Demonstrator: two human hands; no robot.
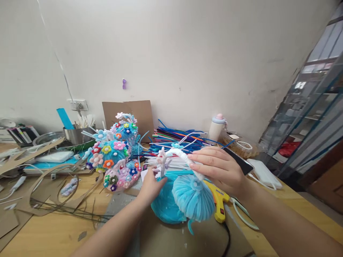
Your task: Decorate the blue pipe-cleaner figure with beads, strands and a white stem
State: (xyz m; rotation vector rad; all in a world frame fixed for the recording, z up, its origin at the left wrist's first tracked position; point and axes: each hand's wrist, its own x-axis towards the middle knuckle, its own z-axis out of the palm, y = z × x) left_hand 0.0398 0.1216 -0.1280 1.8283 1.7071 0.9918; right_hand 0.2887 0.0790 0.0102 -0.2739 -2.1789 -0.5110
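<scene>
Your right hand (219, 167) has its grip closed over the right part of the white wrapped handle (177, 152), fingers laid across it. Your left hand (150, 187) grasps the blue basket (164, 207) on its left side, thumb on the rim near the handle's other end. The basket is straight in front of you, between your two hands, over a brown cardboard mat (160, 242); you cannot tell here whether its base touches down. A pleated blue lid (193, 200) hangs tilted across the basket's right front, with a curled blue strip (190, 227) below it. On top of the handle you have a blue flower (177, 145), and at its left end a pale pink flower (161, 152).

Just right of the lid lies a yellow glue gun (221, 201), its black cord (227, 237) running toward you. Farther right on the bench (291, 207) are a white power bank (265, 173) and a dark phone (241, 160), partly behind your right hand. To your left sit flower-covered blue pieces (109, 155). Behind the basket you have a heap of coloured pipe cleaners (177, 137), with a white bottle (215, 130) to its right.
</scene>
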